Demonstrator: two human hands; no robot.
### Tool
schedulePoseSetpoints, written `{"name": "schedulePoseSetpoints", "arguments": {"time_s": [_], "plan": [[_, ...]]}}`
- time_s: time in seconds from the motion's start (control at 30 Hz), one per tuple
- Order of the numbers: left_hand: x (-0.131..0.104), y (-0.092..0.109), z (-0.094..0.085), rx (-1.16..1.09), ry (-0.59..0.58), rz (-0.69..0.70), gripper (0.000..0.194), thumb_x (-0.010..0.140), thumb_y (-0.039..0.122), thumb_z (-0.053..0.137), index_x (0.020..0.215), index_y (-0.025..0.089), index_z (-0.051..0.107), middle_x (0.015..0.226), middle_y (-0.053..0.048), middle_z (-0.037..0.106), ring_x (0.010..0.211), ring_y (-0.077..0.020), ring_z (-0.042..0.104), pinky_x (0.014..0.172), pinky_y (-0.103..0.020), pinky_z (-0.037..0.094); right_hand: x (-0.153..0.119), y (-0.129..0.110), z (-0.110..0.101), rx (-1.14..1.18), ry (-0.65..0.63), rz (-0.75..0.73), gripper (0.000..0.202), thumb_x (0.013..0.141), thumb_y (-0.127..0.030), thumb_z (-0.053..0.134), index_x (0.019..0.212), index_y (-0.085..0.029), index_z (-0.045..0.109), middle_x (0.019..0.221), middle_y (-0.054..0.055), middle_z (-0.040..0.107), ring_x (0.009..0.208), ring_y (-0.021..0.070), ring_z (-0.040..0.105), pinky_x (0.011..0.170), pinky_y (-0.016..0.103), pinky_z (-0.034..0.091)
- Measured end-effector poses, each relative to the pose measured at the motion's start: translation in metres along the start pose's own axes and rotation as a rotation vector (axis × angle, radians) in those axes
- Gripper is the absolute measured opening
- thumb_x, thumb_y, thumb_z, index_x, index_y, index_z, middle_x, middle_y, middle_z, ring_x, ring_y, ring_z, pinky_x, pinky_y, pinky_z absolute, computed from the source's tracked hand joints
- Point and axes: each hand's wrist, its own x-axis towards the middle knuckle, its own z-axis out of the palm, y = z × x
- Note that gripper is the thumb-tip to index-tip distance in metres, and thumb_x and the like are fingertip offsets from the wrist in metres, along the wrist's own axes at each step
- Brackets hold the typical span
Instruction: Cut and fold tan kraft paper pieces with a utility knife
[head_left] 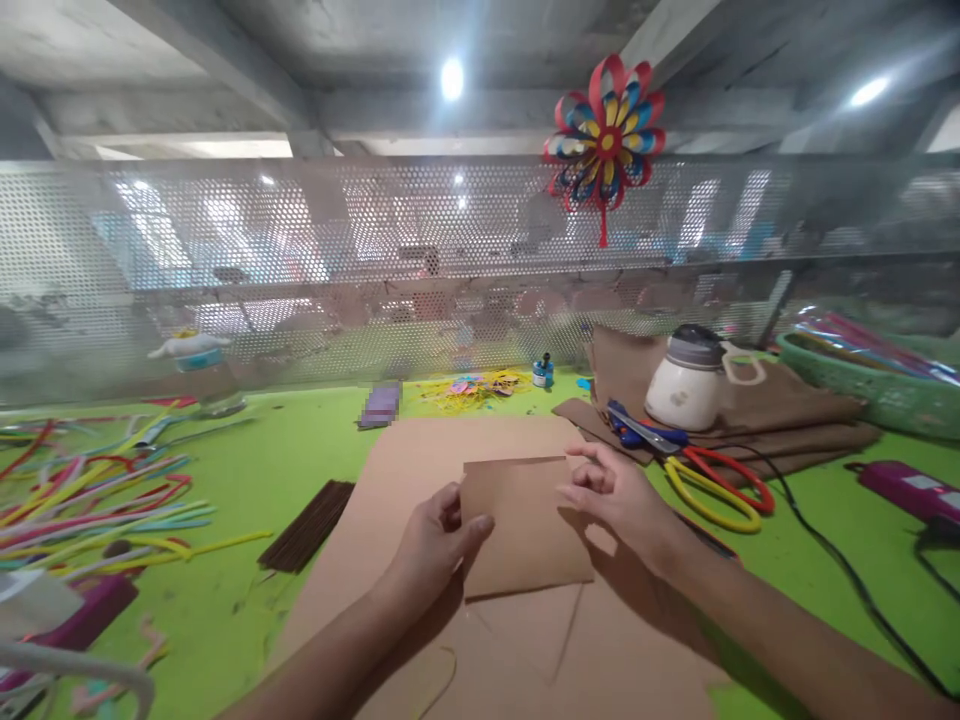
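Observation:
A brown square sheet (525, 530), of paper or cloth, is tilted up slightly over a tan board (405, 450). Its top edge looks folded or doubled. My left hand (435, 540) grips its left side, with the thumb flat on the front and the fingers behind. At the upper right corner, my right hand (619, 495) has its thumb and curled fingers closed at the edge; the exact pinch is partly hidden. On the board below the sheet lies a thin yellowish strand (448, 680).
Left are colourful pipe cleaners (97, 490) and a brown bundle of sticks (307, 525). Right are scissors (705, 485), folded brown material (795, 400), a white jar (684, 385), a green basket (862, 385) and a black cable (832, 560). A perforated panel (375, 230) stands behind.

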Motion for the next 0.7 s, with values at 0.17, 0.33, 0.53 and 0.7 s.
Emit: {"name": "schedulePoseSetpoints", "arguments": {"time_s": [0.17,0.33,0.53,0.7], "plan": [[-0.001,-0.006,0.0,-0.008,-0.013,-0.021,0.036,0.067,0.029,0.082,0.094,0.014,0.063,0.094,-0.011,0.075,0.08,-0.0249,0.071,0.07,-0.032,0.054,-0.006,0.006,0.007,0.04,0.03,0.09,0.034,0.069,-0.048,0.071,0.066,-0.018,0.055,0.057,-0.003,0.051,0.053,0.0127,0.047,0.05,0.025,0.038],[-0.006,-0.007,0.007,-0.15,-0.049,-0.033,0.04,0.072,0.027,0.08,0.105,0.016,0.059,0.101,-0.013,0.074,0.089,-0.0254,0.07,0.078,-0.033,0.054,-0.003,0.008,0.007,-0.018,0.157,-0.004,0.036,0.069,-0.049,0.071,0.06,-0.018,0.056,0.092,0.007,0.06,0.067,0.0154,0.051,0.058,0.028,0.044],[-0.003,-0.003,0.002,-0.098,-0.042,-0.054,0.056,0.07,0.033,0.083,0.111,0.018,0.048,0.088,-0.009,0.074,0.077,-0.0235,0.071,0.072,-0.035,0.054,-0.008,0.012,0.009,-0.068,0.115,-0.002,0.033,0.082,-0.049,0.06,0.069,-0.019,0.059,0.066,0.001,0.056,0.063,0.0171,0.05,0.058,0.028,0.042],[0.0,-0.003,-0.004,-0.035,-0.008,0.018,0.072,0.067,0.035,0.084,0.121,0.023,0.038,0.083,-0.003,0.071,0.07,-0.0184,0.067,0.062,-0.027,0.049,-0.005,0.018,0.005,-0.125,0.191,-0.027,0.035,0.084,-0.05,0.056,0.069,-0.019,0.055,0.064,-0.001,0.052,0.063,0.0167,0.049,0.056,0.027,0.039]]}}
